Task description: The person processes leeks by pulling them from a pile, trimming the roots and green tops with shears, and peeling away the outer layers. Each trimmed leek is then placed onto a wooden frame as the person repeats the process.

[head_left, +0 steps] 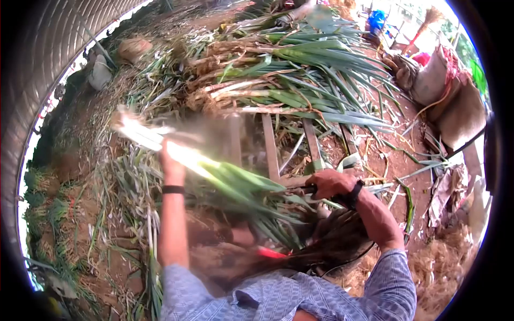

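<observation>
One hand, the left hand (172,151), is up at centre left, closed round the pale stalks of a leek bunch (195,160). It's blurred, so each finger is hard to pick out, but that's a grip, with a dark band (173,189) on the wrist below. The bunch slants across the middle of the frame, bright white root end to the upper left, green leaves fanning to the lower right.

Over at centre right, the right hand (331,184) has its fingers curled in round a dark handle (306,188), a black strap (354,195) on that wrist. What the handle belongs to, I can't tell. Leaf tips run close by it; touching or apart, no telling.

Just above the hands, slats (270,147) stand in a row, and beyond them, top centre, lies a big heap (300,96) of leeks, roots left, leaves right. Loose trimmings (131,187) litter the left side. Down at bottom centre, a bit of red (272,252) shows by the patterned shirt (278,294).

Out to the upper right, full sacks (440,85) lean together, a blue bag (377,20) near the top edge. Dry fibres (428,273) cover the lower right; corrugated sheet (27,69) curves down the upper left.
</observation>
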The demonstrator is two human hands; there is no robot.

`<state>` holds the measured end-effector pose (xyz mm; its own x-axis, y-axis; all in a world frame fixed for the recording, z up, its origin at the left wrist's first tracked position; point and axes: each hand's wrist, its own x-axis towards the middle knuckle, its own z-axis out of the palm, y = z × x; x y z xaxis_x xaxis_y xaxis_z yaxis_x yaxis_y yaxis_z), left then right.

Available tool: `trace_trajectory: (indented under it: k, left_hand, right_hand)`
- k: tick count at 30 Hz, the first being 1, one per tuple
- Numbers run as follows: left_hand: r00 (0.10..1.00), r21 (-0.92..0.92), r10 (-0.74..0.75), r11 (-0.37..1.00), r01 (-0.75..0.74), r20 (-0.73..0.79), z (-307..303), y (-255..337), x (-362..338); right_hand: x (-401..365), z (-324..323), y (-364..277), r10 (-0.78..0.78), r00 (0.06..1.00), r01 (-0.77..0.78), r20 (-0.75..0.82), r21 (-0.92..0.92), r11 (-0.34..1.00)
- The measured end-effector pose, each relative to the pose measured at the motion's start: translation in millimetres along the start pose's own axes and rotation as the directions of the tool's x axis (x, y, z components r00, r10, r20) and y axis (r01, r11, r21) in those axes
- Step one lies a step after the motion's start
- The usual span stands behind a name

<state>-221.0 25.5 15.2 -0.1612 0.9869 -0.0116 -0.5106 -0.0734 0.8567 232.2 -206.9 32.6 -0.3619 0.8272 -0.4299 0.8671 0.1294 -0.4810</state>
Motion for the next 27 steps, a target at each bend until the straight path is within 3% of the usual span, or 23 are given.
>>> trace_trajectory:
  k: [1, 2, 4, 5, 6, 7, 8, 10, 12, 13, 14, 16, 17, 19, 20, 21, 22, 23, 24, 26, 27]
  left_hand:
    - [0.968, 0.037, 0.160, 0.987, -0.156, -0.193, -7, -9, 14]
    - [0.997, 0.056, 0.052, 0.997, -0.056, 0.061, 22, 92, -16]
    - [0.973, 0.154, 0.231, 0.961, -0.229, 0.004, 28, 171, -22]
    - [0.935, 0.198, 0.353, 0.919, -0.341, -0.028, -8, 208, 14]
    - [0.879, 0.277, 0.464, 0.863, -0.422, -0.106, 10, 245, -8]
    - [0.837, 0.342, 0.546, 0.793, -0.504, -0.033, -1, 280, -9]
    - [0.730, 0.544, 0.682, 0.630, -0.554, -0.047, 13, 309, -34]
    - [0.580, 0.695, 0.809, 0.361, -0.622, 0.099, -18, 364, -41]
    - [0.526, 0.821, 0.832, 0.171, -0.544, 0.175, -32, 393, -67]
    - [0.533, 0.900, 0.821, 0.056, -0.432, 0.204, -41, 400, -82]
    - [0.613, 0.959, 0.750, -0.108, -0.261, 0.251, -63, 415, -85]
    - [0.497, 0.900, 0.760, -0.274, -0.340, 0.419, -99, 403, -92]
    - [0.576, 0.917, 0.714, -0.302, -0.259, 0.398, -129, 397, -92]
    - [0.854, 0.969, 0.500, -0.247, -0.019, 0.144, -196, 381, -96]
    - [0.874, 0.937, 0.421, -0.335, -0.100, 0.244, -264, 357, -91]
    - [0.879, 0.893, 0.335, -0.408, -0.190, 0.340, -329, 333, -85]
    - [0.937, 0.889, 0.241, -0.441, -0.126, 0.252, -334, 300, -92]
    - [0.977, 0.871, 0.143, -0.485, -0.072, 0.160, -337, 266, -100]
    - [0.993, 0.991, 0.023, -0.077, -0.112, 0.114, -452, 222, -47]
    - [0.975, 0.976, 0.185, 0.157, -0.154, 0.124, -364, 154, -51]
    - [0.988, 0.956, 0.132, 0.272, -0.113, 0.079, -304, 135, -54]
  right_hand:
    - [-1, 0, 1, -0.007, 1.000, 0.007, -0.016, 0.028, 1.000]
    - [-1, 0, 1, -0.013, 0.999, 0.015, -0.032, 0.056, 0.998]
    - [5, -1, 4, 0.049, 0.999, -0.048, -0.013, 0.062, 0.997]
    - [3, -8, 0, 0.072, 0.997, -0.071, -0.010, 0.034, 0.997]
    - [0, -14, -6, 0.089, 0.996, -0.089, -0.008, 0.002, 0.996]
    - [2, -13, -2, 0.121, 0.993, -0.121, -0.013, 0.010, 0.993]
    - [6, -11, 4, 0.139, 0.990, -0.138, -0.017, 0.016, 0.990]
    - [10, -10, 6, 0.046, 0.996, -0.046, -0.070, 0.010, 0.999]
    - [14, -12, 8, 0.047, 0.997, -0.044, -0.060, 0.042, 0.998]
    - [16, -9, 12, 0.067, 0.995, -0.062, -0.070, 0.066, 0.996]
    - [18, -10, 11, 0.095, 0.992, -0.088, -0.081, 0.090, 0.992]
    - [22, -19, 7, 0.137, 0.989, -0.132, -0.054, 0.078, 0.988]
    - [22, -29, -4, 0.203, 0.979, -0.203, 0.000, 0.036, 0.979]
    - [25, -23, 3, 0.185, 0.980, -0.171, -0.077, 0.168, 0.971]
    - [17, -24, 19, 0.208, 0.968, -0.173, -0.141, 0.228, 0.958]
    - [15, -20, 37, 0.162, 0.965, -0.128, -0.208, 0.166, 0.978]
    - [13, -23, 51, 0.111, 0.956, -0.087, -0.270, 0.099, 0.991]
    - [2, -37, 44, 0.210, 0.948, -0.189, -0.238, 0.110, 0.976]
    - [-3, -49, 32, 0.298, 0.934, -0.278, -0.198, 0.123, 0.953]
    - [-16, -68, 26, 0.302, 0.909, -0.244, -0.289, 0.219, 0.945]
    - [-7, -58, 58, 0.327, 0.884, -0.212, -0.334, 0.339, 0.917]
